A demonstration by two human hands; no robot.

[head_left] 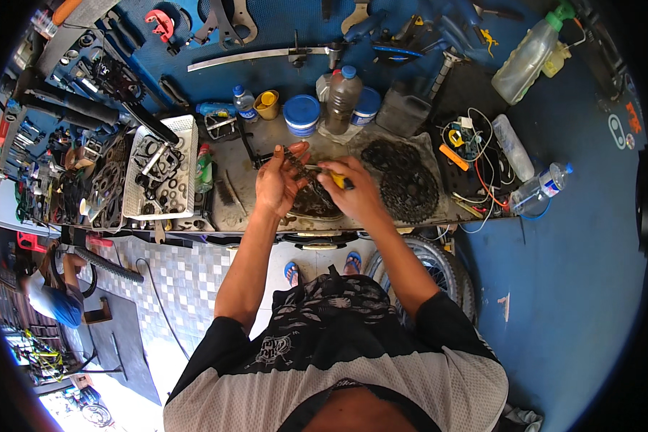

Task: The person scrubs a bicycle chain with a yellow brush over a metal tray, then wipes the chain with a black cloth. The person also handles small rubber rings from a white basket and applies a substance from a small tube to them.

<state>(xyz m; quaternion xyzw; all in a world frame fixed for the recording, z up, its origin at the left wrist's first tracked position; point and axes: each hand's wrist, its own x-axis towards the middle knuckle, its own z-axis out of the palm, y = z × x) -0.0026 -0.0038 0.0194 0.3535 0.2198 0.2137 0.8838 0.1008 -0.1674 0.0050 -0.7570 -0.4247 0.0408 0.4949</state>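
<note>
Over the workbench I hold both hands close together. My left hand, palm turned up, grips a dark, greasy, toothed-looking bicycle part; its exact kind is hard to make out. In my right hand is a screwdriver with a yellow and black handle, its shaft pointing left against the dark part. Below the hands sits a shallow pan with dark, dirty contents, partly covered by my fingers. Greasy sprockets lie on a cloth to the right.
On the left stands a white basket of metal parts, beside a green bottle and a brush. Along the back are blue-lidded tubs and a brown bottle. A person crouches at far left.
</note>
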